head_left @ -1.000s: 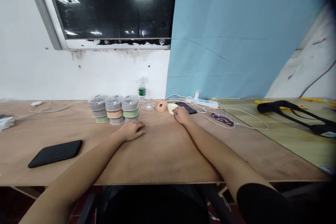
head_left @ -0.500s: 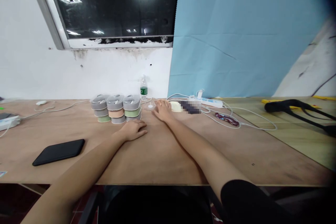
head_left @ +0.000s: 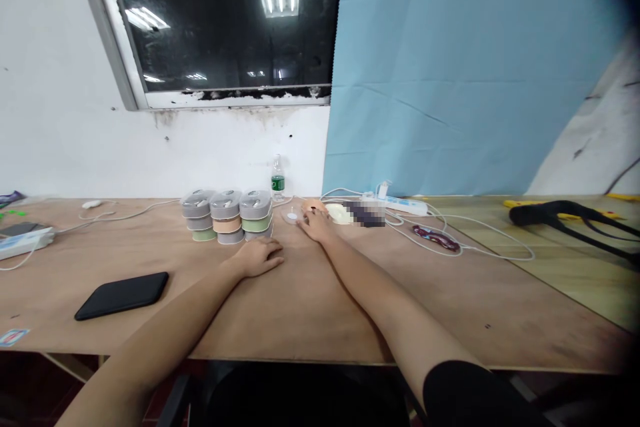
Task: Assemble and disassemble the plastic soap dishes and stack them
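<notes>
My left hand rests on the brown table in front of the right-hand stack of small round-cornered boxes, its thumb and fingers apart, holding nothing. My right hand reaches farther out, fingers stretched over the near side of a peach-coloured piece that it partly hides. Left of those fingers lies a clear round lid-like disc; to their right is a cream-coloured piece. Two more stacks, a middle one and a left one, have clear grey tops over grey, peach and green tiers.
A water bottle stands against the wall. A black phone-like slab lies at left. White cables run around a power strip and a dark red patterned pouch-like item. Black straps lie at right.
The view has tilted up slightly, so the table sits lower. My right hand has drawn back a little, showing more of the peach-coloured piece. My left hand stays about where it was.
</notes>
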### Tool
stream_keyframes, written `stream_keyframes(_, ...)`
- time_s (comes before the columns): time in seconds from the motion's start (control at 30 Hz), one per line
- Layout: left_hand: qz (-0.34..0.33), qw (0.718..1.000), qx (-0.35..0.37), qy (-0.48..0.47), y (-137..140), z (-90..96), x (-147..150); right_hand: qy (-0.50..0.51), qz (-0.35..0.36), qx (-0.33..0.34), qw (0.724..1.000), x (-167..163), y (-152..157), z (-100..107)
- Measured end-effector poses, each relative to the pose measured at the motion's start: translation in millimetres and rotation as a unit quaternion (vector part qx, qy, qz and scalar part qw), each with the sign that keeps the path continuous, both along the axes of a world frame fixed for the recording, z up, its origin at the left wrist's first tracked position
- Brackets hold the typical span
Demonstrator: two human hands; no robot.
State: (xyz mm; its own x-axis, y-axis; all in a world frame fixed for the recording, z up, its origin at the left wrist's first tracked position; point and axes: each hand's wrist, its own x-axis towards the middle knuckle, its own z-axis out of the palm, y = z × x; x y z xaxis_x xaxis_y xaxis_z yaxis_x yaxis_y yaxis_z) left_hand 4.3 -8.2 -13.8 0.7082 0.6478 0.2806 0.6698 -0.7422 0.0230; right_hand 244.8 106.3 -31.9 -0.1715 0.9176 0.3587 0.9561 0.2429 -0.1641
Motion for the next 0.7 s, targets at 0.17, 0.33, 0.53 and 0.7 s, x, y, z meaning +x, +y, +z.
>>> stream_keyframes(0.17,0.003,1.0,0.004,0.0,-0.5,-0.2,-0.1,-0.011,-0.014,0.015,1.0,-2.9,-4.0,2.4)
stream_keyframes(0.33,0.004,1.0,0.003,0.001,1.0,-1.6,-0.1,-0.028,-0.039,0.035,0.998,-11.6,-9.0,9.4)
stream_keyframes(0.53,-0.007,1.0,0.004,0.0,2.0,-1.2,-0.4,0.02,0.011,0.114,0.993,-22.7,-19.5,16.9)
stream_keyframes(0.7,-0.015,1.0,0.003,-0.006,2.7,-1.2,-0.2,0.128,0.113,0.202,0.964,-47.4,-40.8,37.7)
